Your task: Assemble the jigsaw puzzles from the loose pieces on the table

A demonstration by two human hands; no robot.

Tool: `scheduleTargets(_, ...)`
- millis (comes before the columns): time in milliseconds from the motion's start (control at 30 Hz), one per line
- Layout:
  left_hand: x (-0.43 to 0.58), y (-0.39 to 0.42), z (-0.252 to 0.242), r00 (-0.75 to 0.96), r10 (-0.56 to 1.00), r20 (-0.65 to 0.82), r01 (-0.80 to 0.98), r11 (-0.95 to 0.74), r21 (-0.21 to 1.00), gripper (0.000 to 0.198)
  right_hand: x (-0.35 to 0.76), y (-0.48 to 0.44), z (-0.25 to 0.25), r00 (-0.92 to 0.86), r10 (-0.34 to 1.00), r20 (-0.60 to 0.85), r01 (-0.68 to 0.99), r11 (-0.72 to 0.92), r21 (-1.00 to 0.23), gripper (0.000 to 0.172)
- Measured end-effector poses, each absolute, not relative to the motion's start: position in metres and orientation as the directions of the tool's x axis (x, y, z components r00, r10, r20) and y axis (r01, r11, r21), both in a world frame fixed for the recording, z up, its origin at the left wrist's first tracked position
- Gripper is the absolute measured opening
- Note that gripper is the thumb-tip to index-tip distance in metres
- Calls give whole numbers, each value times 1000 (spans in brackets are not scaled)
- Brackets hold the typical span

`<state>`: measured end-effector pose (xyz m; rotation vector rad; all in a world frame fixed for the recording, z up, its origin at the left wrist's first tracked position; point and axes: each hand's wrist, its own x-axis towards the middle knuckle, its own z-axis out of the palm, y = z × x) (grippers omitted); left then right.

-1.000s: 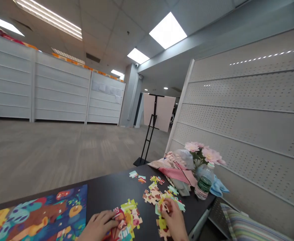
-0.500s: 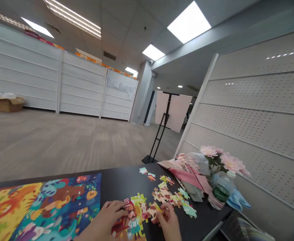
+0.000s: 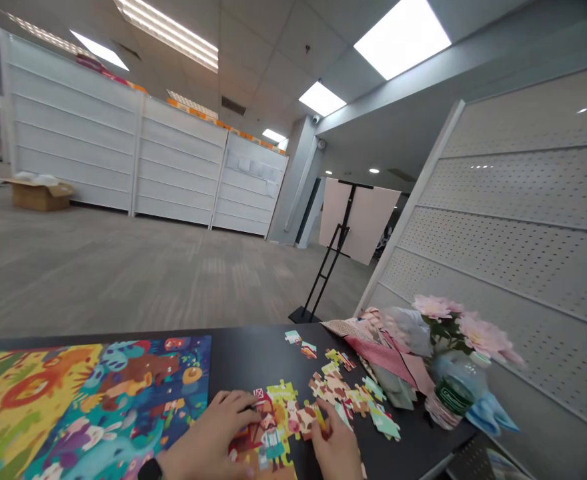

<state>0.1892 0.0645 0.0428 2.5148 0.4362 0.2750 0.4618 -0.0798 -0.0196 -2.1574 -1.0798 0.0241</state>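
Note:
My left hand [image 3: 211,443] lies on a partly joined jigsaw section [image 3: 276,427], its fingers at the section's upper left edge; any grip is unclear. My right hand [image 3: 336,447] pinches a yellow jigsaw piece [image 3: 319,419] at the section's right side. Above them, a looser cluster of joined pieces [image 3: 333,387] lies on the black table [image 3: 258,353]. Several small pieces [image 3: 293,337] sit apart further back. Left of my left hand lies a large colourful printed puzzle picture [image 3: 98,400]. A black watch [image 3: 150,469] circles my left wrist.
A water bottle [image 3: 456,393], pink artificial flowers [image 3: 466,327], pink fabric [image 3: 386,357] and a blue cloth [image 3: 491,413] crowd the table's far right. A perforated white partition [image 3: 523,220] stands behind them. Beyond the table are carpet, a black easel [image 3: 341,247] and a cardboard box [image 3: 41,195].
My view has swung left, bringing the cardboard box in and shifting the table right. My right hand has moved left, close to the joined section, with a yellow piece between its fingers.

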Motion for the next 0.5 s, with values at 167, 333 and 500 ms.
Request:
scheduleTargets(167,190,63,46,928,358,102,249,-801,544,64,463,-81,-5,609,768,199,696,-397,-598,47)
scheduleTargets(333,191,63,41,917,374,142,241,-798,552,65,461,-96,-20,532,843,75,495,-238,-836,56)
scheduleTargets(500,191,62,41,912,384,147,252,-805,538,66,457,-108,-41,511,847,146,624,-248,-741,43)
